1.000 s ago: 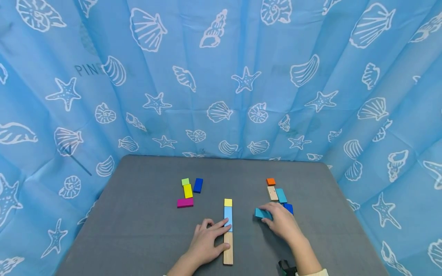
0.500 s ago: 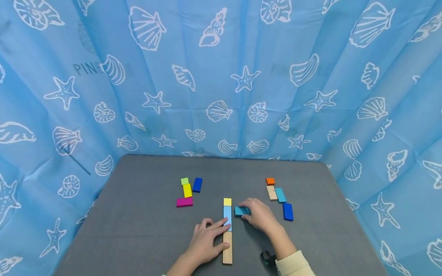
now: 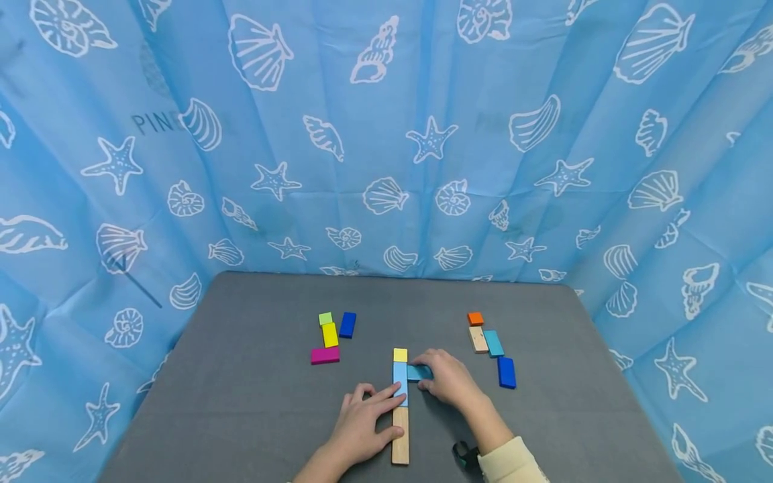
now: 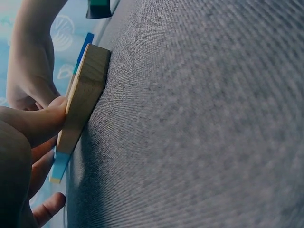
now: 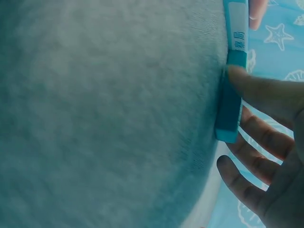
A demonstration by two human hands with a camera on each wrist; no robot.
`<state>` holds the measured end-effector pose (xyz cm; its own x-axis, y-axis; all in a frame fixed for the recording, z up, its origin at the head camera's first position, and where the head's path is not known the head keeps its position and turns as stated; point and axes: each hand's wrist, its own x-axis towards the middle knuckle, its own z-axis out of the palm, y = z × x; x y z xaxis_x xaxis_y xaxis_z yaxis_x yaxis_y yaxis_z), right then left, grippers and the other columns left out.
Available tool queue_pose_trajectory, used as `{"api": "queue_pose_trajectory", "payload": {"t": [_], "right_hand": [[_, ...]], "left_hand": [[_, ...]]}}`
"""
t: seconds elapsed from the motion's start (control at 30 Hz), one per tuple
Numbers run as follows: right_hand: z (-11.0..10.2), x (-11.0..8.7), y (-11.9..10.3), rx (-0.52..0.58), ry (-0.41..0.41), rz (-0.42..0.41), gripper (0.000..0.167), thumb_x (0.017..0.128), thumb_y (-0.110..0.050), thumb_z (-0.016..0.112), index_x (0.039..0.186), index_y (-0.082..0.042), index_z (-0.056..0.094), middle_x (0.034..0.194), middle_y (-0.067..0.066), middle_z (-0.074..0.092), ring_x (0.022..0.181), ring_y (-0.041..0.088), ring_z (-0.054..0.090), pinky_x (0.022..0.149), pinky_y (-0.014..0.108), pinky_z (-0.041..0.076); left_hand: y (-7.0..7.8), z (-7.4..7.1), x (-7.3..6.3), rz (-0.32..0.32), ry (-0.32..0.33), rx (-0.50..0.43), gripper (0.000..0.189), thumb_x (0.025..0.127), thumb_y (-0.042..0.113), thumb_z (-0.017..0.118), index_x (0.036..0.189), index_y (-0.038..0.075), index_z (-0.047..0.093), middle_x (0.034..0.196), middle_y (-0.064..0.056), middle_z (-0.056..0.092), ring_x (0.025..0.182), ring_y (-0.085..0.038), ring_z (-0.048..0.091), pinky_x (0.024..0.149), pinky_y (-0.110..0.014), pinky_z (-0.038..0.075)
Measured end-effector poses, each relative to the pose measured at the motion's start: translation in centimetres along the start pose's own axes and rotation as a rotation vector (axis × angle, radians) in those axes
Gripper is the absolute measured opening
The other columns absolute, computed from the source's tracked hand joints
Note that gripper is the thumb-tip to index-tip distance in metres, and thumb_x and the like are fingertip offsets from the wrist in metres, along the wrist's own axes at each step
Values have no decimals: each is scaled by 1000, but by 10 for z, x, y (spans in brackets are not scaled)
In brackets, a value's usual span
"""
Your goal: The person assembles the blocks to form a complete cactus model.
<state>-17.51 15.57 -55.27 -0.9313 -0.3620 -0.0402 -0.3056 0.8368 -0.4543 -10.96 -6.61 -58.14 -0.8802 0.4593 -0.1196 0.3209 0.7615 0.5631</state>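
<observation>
A straight row of blocks lies on the grey table [image 3: 253, 402]: a small yellow block [image 3: 400, 355] at the far end, a light blue block [image 3: 400, 371] in the middle, a plain wooden block [image 3: 400, 454] nearest the person. My left hand [image 3: 364, 424] rests on this row, outstretched fingertips on the light blue block and thumb on the wooden one. Pinched between thumb and fingers of my right hand [image 3: 449, 379] is a teal block [image 3: 419, 373], lying crosswise with its end right at the light blue block's right side. The right wrist view shows the pinched teal block [image 5: 231, 102] too.
At the back left lie a light green block [image 3: 325, 318], a yellow block [image 3: 329, 335], a magenta block [image 3: 325, 355] and a dark blue block [image 3: 347, 325]. An orange block [image 3: 475, 318], wooden block [image 3: 478, 339], teal block [image 3: 494, 343] and blue block [image 3: 506, 372] lie right.
My right hand has carried the teal block leftward from the right-hand group up to the side of the light blue block. My left hand has stayed on the row.
</observation>
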Motion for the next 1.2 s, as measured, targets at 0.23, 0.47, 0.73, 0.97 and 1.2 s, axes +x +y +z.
{"api": "queue_pose_trajectory", "payload": {"t": [0.23,0.47,0.73,0.97,1.2], "right_hand": [[-17,-10,7,82,61,41,38,84,-12,82,120,-11,73,122,5,70,118,29,63,101,53,49],[-39,-25,26,93,122,92,41,84,-9,81,123,-10,72,126,7,68,120,32,62,100,54,49],[-57,-45,57,121,154,101,45,83,-5,81,127,-5,69,132,16,65,125,41,58,99,59,47],[-69,-63,87,142,110,191,57,82,-6,82,135,-5,63,143,25,53,133,52,45,101,67,41],[-74,-73,111,96,29,363,74,76,-2,84,143,2,52,150,33,40,135,58,34,103,72,35]], "left_hand": [[1,0,0,2,-6,1,58,90,56,68,144,45,52,156,26,40,116,-16,38,84,-41,34],[1,1,1,-6,-5,0,57,90,56,68,144,45,52,156,26,40,116,-17,38,85,-42,34],[2,-2,-1,-6,9,-2,58,90,53,70,144,43,54,156,24,40,118,-18,38,85,-43,34],[1,-2,-2,-2,-3,3,58,90,54,69,145,43,53,156,25,39,117,-18,38,85,-43,34],[1,-1,-2,-6,-17,2,58,90,55,68,145,43,52,156,25,39,117,-18,38,84,-42,34]]}}
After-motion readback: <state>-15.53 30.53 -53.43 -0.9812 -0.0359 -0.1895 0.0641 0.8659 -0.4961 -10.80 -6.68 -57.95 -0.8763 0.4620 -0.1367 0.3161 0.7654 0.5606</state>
